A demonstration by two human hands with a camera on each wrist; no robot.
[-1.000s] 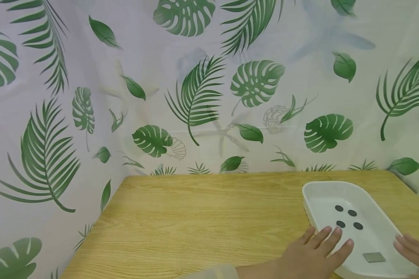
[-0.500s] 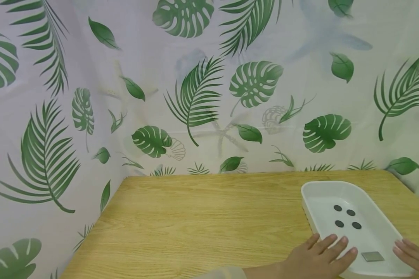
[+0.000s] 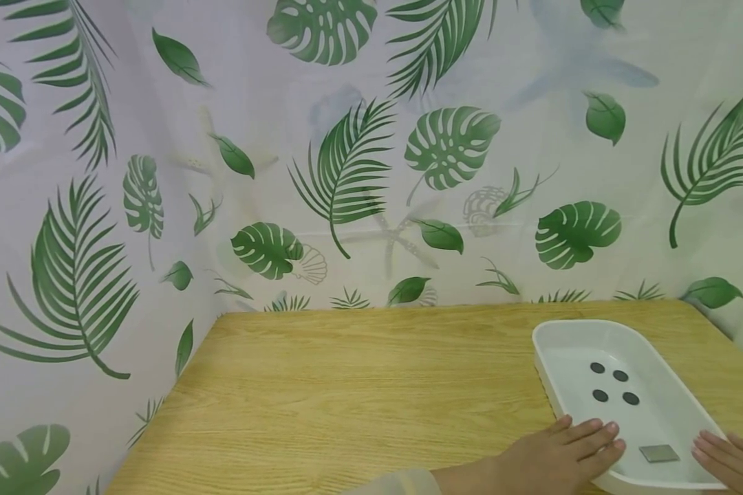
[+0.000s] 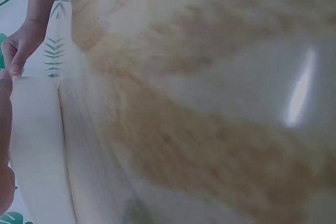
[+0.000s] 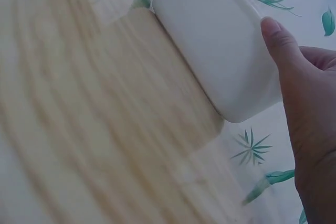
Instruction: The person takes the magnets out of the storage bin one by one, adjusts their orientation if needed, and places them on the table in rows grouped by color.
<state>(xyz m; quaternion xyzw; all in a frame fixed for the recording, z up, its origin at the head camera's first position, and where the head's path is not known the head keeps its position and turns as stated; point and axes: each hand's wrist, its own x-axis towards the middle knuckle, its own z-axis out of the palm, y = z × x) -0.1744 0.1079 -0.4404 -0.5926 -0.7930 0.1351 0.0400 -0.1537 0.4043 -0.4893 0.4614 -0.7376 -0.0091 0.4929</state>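
A white oblong tray [image 3: 675, 433] with raised walls lies on the wooden table. My left hand [image 3: 547, 457] holds its near left side, with fingers reaching over the rim. At the near right, my right hand [image 3: 733, 459] holds the opposite side in the same manner. In the right wrist view, the right thumb [image 5: 281, 43] lies against the tray's outer wall [image 5: 215, 40]. Only part of the left hand [image 4: 5, 140] shows at the edge of the left wrist view. Inside the tray are several dark round discs [image 3: 600, 396] and a silvery rectangular piece [image 3: 659, 453].
The wood-grain table [image 3: 359, 399] stretches to the left of the tray. A white cloth [image 3: 371, 275] printed with green leaves stands behind it and along both sides.
My left hand has shifted slightly nearer and its spread fingers have drawn together. The right hand's fingers have come a little further over the rim. The tray stays put.
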